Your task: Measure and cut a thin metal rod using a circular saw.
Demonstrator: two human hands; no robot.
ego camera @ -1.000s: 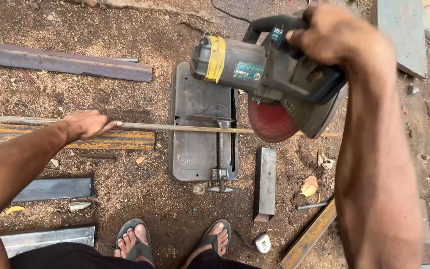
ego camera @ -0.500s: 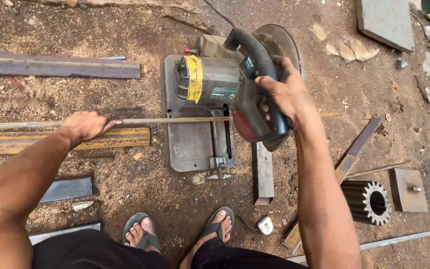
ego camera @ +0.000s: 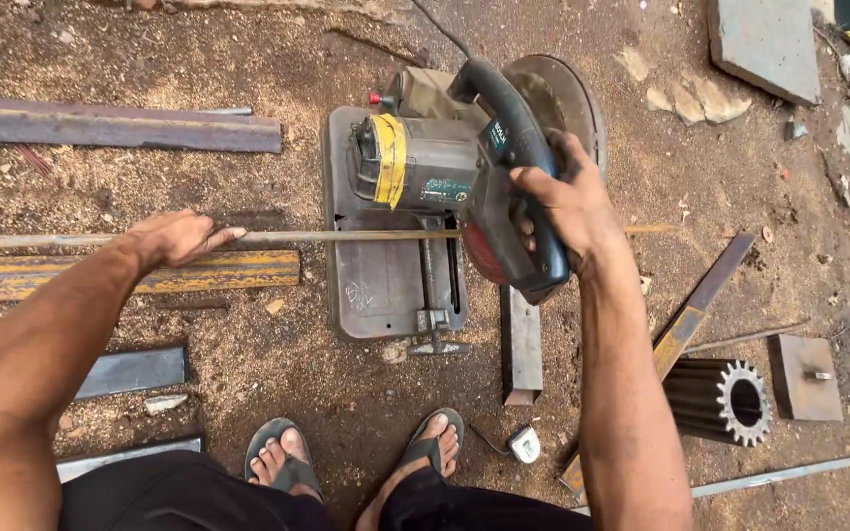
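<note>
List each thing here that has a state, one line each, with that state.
Grey chop saw with yellow band: head lowered toward the rod.
Long thin steel rod: lying across the saw base.
Right hand: closed on the saw's handle.
Left hand: pressed flat on the rod.
Toothed steel gear shaft: lying on its side.

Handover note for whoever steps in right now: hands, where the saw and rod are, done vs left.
Left hand: flat on the thin metal rod, pressing it down where it lies over the yellow bar.
Right hand: grip shut on the handle of the chop saw, head lowered toward the rod.
Rod runs across the saw base, under the head, and sticks out on the right.
Done: rod laid in place and held. Whether the disc has touched the rod cannot be seen.
Left: the rod looks uncut.
</note>
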